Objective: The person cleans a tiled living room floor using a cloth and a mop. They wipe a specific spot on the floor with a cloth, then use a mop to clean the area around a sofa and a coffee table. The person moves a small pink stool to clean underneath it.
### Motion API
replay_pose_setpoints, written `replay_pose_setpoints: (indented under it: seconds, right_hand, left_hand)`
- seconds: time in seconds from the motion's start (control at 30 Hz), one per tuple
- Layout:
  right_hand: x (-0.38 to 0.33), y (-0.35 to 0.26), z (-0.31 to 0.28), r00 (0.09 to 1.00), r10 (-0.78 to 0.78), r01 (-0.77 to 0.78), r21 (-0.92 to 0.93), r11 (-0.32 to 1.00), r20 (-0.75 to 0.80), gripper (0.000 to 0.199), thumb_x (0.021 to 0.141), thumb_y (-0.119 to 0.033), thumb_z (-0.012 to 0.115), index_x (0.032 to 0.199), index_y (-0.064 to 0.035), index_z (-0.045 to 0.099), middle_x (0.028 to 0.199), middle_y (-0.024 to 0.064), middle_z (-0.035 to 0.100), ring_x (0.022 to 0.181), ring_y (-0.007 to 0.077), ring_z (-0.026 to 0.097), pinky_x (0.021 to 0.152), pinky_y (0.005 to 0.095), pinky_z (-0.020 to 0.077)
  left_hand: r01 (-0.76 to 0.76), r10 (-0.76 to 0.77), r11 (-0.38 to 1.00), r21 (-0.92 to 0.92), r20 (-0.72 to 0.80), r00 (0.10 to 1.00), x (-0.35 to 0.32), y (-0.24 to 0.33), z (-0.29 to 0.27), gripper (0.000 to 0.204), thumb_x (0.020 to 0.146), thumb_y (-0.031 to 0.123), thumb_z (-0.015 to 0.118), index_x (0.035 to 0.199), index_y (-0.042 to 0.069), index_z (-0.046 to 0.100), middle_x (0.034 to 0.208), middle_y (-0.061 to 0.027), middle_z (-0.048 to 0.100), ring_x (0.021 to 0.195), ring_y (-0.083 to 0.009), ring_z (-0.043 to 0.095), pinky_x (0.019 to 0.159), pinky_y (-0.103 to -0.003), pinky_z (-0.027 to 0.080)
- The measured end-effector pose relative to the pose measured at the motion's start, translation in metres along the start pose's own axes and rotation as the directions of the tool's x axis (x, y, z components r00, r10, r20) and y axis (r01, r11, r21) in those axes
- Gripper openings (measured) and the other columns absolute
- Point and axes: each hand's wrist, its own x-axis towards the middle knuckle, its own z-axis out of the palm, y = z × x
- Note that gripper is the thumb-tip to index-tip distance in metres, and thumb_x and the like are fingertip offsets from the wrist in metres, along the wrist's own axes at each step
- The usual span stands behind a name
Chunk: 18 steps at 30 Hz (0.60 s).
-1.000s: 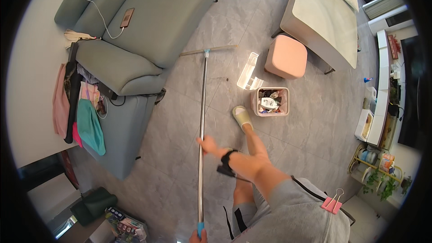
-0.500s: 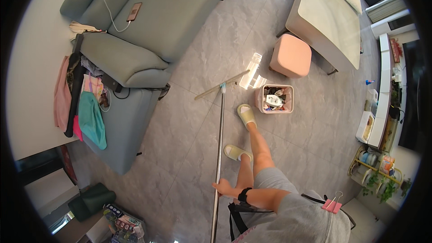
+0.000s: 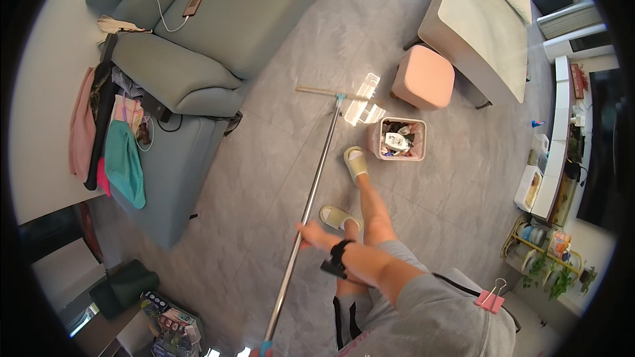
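My right hand, with a black band at its wrist, is closed around the middle of a long-handled flat mop's steel pole. At the bottom edge my left hand shows only in part, gripping the blue upper end of the pole. The pole slants away from me to a blue joint and a thin beige mop head, lying on the grey tiled floor. One end of the head reaches into a bright patch of sunlight.
A filled pink bin stands right of the mop head, close to my slippered foot. Beyond it are a pink stool and a pale table. A grey-green sofa with clothes at its end lines the left.
The mop head has slid farther away and turned more crosswise. The pole leans more, its upper end swinging left. My right hand moved left and farther away; my left hand came into view.
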Motion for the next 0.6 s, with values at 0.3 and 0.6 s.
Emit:
replay_pose_setpoints:
  seconds: [0.3,0.6]
  right_hand:
    - [-0.05,0.064,0.088,0.96,0.18,-0.189,0.021,0.982,0.213,0.036,0.087,-0.032,0.054,0.096,0.0025,0.053,0.074,0.0122,0.064,0.06,0.0223,0.065,0.054,0.0354,0.0556]
    - [0.031,-0.03,0.011,0.999,0.023,-0.023,-0.014,1.0,0.026,0.041,0.086,-0.035,0.054,0.087,0.0059,0.054,0.07,0.0151,0.064,0.055,0.0258,0.065,0.05,0.0372,0.0558]
  left_hand:
    - [0.128,-0.125,0.988,-0.081,0.037,0.991,-0.1,-0.1,0.005,0.046,0.074,0.025,0.065,0.114,0.001,0.06,0.104,-0.0227,0.062,0.098,-0.0354,0.06,0.086,-0.039,0.047]
    - [0.099,-0.041,0.908,-0.407,0.148,0.988,-0.028,0.008,0.06,0.038,0.089,0.038,0.054,0.097,0.003,0.064,0.076,-0.014,0.065,0.069,-0.0292,0.06,0.063,-0.042,0.047]
